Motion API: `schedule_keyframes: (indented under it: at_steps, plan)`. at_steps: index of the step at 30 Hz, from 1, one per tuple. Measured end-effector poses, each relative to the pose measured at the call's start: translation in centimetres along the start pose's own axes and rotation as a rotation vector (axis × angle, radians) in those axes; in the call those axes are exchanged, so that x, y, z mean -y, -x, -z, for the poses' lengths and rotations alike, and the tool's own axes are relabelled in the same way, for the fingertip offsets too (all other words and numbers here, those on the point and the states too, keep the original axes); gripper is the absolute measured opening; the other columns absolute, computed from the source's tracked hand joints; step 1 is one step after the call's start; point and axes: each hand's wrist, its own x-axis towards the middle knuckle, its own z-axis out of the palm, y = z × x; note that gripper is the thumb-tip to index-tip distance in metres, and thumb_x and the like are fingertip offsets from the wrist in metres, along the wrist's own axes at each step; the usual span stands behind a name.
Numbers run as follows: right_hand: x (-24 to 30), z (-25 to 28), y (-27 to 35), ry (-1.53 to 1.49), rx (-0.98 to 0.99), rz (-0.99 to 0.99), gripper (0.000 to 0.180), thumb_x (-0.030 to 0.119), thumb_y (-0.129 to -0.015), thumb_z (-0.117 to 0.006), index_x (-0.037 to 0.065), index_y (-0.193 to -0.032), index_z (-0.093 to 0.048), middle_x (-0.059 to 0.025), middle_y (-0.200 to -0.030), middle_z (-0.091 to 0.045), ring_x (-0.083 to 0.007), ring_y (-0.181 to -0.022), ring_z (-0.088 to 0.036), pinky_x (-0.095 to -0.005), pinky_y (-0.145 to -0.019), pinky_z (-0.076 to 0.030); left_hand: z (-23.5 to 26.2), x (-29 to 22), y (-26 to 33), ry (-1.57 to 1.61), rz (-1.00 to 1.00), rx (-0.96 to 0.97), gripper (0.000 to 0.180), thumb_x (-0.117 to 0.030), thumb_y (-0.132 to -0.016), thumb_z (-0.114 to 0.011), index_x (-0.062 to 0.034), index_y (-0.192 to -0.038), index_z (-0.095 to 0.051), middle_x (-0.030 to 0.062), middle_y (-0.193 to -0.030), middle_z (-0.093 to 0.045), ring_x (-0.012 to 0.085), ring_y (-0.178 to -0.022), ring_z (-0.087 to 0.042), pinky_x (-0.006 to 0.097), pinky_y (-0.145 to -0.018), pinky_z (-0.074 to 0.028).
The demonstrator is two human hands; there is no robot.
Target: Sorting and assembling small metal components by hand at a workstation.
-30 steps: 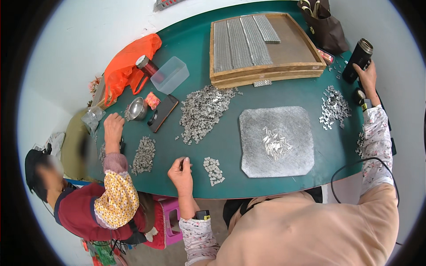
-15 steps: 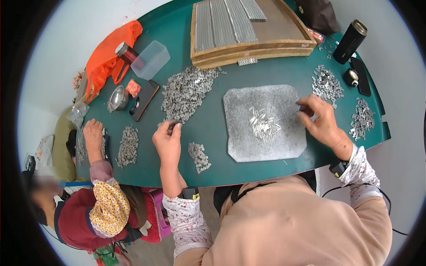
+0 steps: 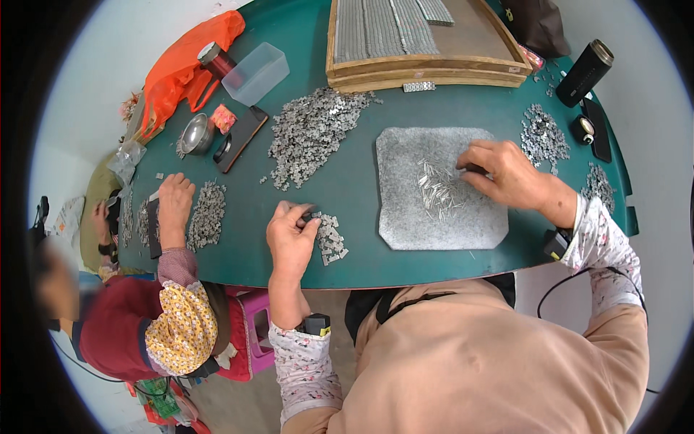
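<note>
My left hand (image 3: 290, 235) is closed in a pinch at the left edge of a small heap of flat grey metal pieces (image 3: 332, 242). Its fingertips look dark, and whatever is between them is too small to name. Over a grey felt mat (image 3: 405, 224) my right hand (image 3: 504, 173) curls with thumb and fingers together, close to the right side of a scatter of thin silvery pins (image 3: 436, 189). A dark patch shows at those fingertips too; what they hold cannot be made out.
Behind my left hand spreads a large heap of metal pieces (image 3: 311, 137). A wooden tray (image 3: 434, 76) with grey strips stands at the back. Smaller heaps (image 3: 543, 137), a black bottle (image 3: 585, 72) and a phone (image 3: 597, 130) lie right. A co-worker's hand (image 3: 176, 202) works at left.
My left hand has moved right to the small heap of metal pieces. My right hand has shifted left from the mat's edge toward the pins. The view has shifted slightly.
</note>
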Motion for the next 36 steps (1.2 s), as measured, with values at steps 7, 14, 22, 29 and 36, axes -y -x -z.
schedule_keyframes:
  at_steps: [7,14,22,29,36]
  plan:
    - [3.9,-5.0,-7.6,-0.058,0.094,0.242,0.021,0.009,-0.080,-0.066,0.000,-0.098,-0.063,-0.0160,-0.090,-0.062,-0.0361,-0.082,-0.063,-0.0441,-0.071,-0.052,-0.8,0.1,0.0,-0.044,-0.023,-0.032,0.026,0.006,-0.068,-0.073,-0.0019,-0.092,-0.071,0.0038,-0.080,-0.056,0.0121,-0.062,-0.051,0.026,-0.059,-0.045]
    - [8.1,-13.3,-11.5,-0.035,0.153,0.247,0.024,0.013,-0.079,-0.067,0.002,-0.099,-0.064,-0.0143,-0.095,-0.059,-0.0350,-0.086,-0.063,-0.0430,-0.074,-0.053,-0.9,1.6,0.6,0.268,0.006,-0.114,0.018,0.011,-0.074,-0.067,0.0029,-0.091,-0.069,-0.0027,-0.081,-0.052,0.0030,-0.064,-0.043,0.018,-0.056,-0.037]
    - [8.1,-14.8,-11.5,-0.012,0.125,0.184,0.019,0.012,-0.077,-0.070,0.003,-0.092,-0.063,-0.0129,-0.094,-0.059,-0.0326,-0.089,-0.063,-0.0417,-0.076,-0.052,-0.9,2.0,0.5,0.272,-0.013,-0.120,0.014,0.009,-0.079,-0.064,0.0029,-0.090,-0.068,-0.0027,-0.082,-0.055,0.0018,-0.064,-0.042,0.018,-0.056,-0.037]
    - [7.7,-13.6,-11.7,-0.253,0.057,0.160,0.016,0.006,-0.076,-0.069,0.001,-0.089,-0.061,-0.0125,-0.082,-0.063,-0.0294,-0.076,-0.065,-0.0387,-0.068,-0.052,-1.2,0.4,0.2,0.456,-0.003,-0.217,0.014,0.006,-0.083,-0.064,0.0036,-0.095,-0.068,-0.0012,-0.079,-0.057,0.0048,-0.066,-0.053,0.019,-0.058,-0.044]
    - [5.5,-10.9,-12.0,-0.861,-0.168,-0.250,0.014,0.004,-0.079,-0.067,-0.003,-0.090,-0.063,-0.0084,-0.072,-0.065,-0.0136,-0.066,-0.062,-0.0301,-0.061,-0.052,-3.9,-4.3,-1.4,0.984,0.225,-0.040,0.015,-0.004,-0.088,-0.065,-0.0019,-0.103,-0.065,0.0047,-0.080,-0.065,0.0106,-0.061,-0.060,0.023,-0.052,-0.048]
